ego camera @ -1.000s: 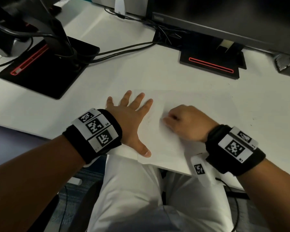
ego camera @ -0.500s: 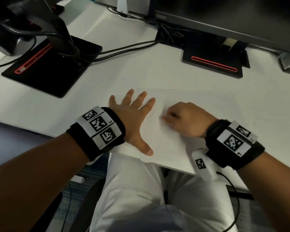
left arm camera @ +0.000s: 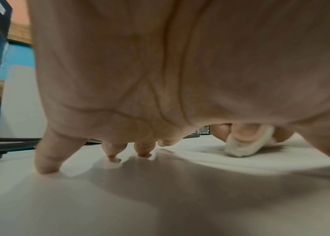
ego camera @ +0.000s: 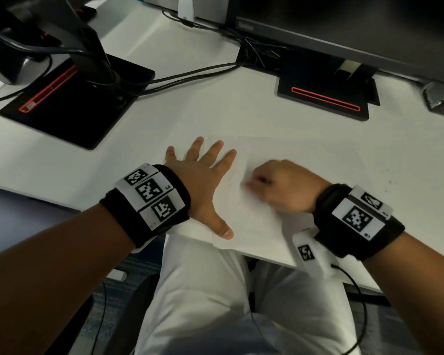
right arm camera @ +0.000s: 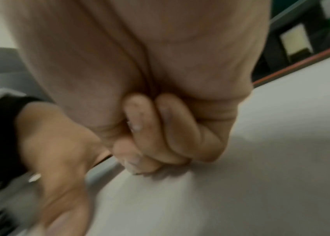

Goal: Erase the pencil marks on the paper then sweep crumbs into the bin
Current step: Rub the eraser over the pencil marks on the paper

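A white sheet of paper (ego camera: 300, 160) lies on the white desk near its front edge, with faint pencil marks (ego camera: 232, 180) beside my fingers. My left hand (ego camera: 203, 185) lies flat with spread fingers on the paper's left edge, pressing it down. My right hand (ego camera: 282, 188) is curled into a fist on the paper and pinches a white eraser (left arm camera: 245, 145), whose tip touches the sheet. In the head view the eraser is hidden by the fingers. The right wrist view is blurred; there the curled fingers (right arm camera: 160, 132) sit on the paper. No bin is in view.
Two black monitor stands with red stripes stand behind the paper, one at the left (ego camera: 69, 98) and one at the back right (ego camera: 326, 96). Black cables (ego camera: 190, 75) run between them. The desk's front edge (ego camera: 267, 257) is just under my wrists, above my lap.
My right hand has shifted a little on the paper with the eraser and is now motion-blurred. The left hand stays flat in the same place.
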